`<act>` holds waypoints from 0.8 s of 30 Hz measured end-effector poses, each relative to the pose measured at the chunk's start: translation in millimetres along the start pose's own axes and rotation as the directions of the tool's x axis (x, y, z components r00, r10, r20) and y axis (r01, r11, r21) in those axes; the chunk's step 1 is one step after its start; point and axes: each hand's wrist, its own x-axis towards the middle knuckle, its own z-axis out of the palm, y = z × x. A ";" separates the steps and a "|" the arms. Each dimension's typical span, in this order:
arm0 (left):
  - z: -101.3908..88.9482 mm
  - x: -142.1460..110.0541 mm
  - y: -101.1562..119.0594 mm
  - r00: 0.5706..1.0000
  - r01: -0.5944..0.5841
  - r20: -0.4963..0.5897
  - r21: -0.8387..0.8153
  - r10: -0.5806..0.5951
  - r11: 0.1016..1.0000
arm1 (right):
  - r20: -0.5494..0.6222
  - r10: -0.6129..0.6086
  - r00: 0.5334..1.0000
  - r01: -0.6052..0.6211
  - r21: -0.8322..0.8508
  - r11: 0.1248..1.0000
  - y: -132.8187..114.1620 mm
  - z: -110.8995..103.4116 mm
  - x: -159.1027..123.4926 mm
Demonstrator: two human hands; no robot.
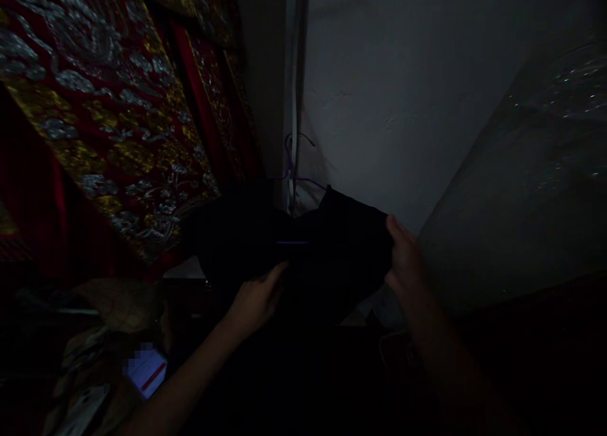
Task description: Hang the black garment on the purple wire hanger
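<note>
Dark top: hung in the middle of the frame; so black that its folds and lower end are lost in the dark; soft cloth is shown only by its outline.
Hanger: thin and purple, with a curved hook; its lower part is mostly hidden by the top.
Right hand: placed right of the middle; the side edge of the top is gripped, and some fingertips are hidden by the cloth.
Left hand: laid against the front of the top, low in the middle, fingers bent; whether cloth is pinched cannot be told.
Red cloth: spread over the upper left, covered in shiny silver and gold swirls; cut off by the frame.
Wall: flat, grey and dim, seen at the upper right.
Pale strip: long and thin, run down from the top edge; its lower end is hidden behind the top.
Lit screen: seen at the lower left, with a red bar; part is blurred into squares.
</note>
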 end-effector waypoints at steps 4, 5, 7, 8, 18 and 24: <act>2.5 10.0 -7.4 0.990 0.101 -0.090 -0.062 -0.107 0.993 | -0.052 0.106 0.993 -0.105 0.026 0.994 4.6 6.8 13.1; 1.3 12.3 -8.6 0.990 0.126 -0.055 -0.029 -0.128 0.992 | -0.062 0.098 0.993 -0.097 0.017 0.995 6.9 7.0 15.4; -1.4 13.9 -9.2 0.990 0.142 0.016 0.043 -0.143 0.989 | -0.104 0.048 0.993 -0.051 -0.028 0.998 11.4 4.9 18.1; -2.4 12.7 -8.4 0.991 0.124 0.037 0.051 -0.126 0.991 | -0.122 0.007 0.992 -0.014 -0.058 0.998 13.0 2.8 17.7; 26.6 -28.6 23.9 0.967 -0.040 -0.245 -0.397 -0.064 0.917 | -0.101 0.076 0.992 -0.091 -0.154 0.984 60.6 -18.9 -143.1; 38.7 -37.2 48.1 0.941 -0.118 -0.336 -0.453 -0.046 0.884 | 0.272 0.199 0.942 -0.088 -0.372 0.924 95.2 4.4 -185.0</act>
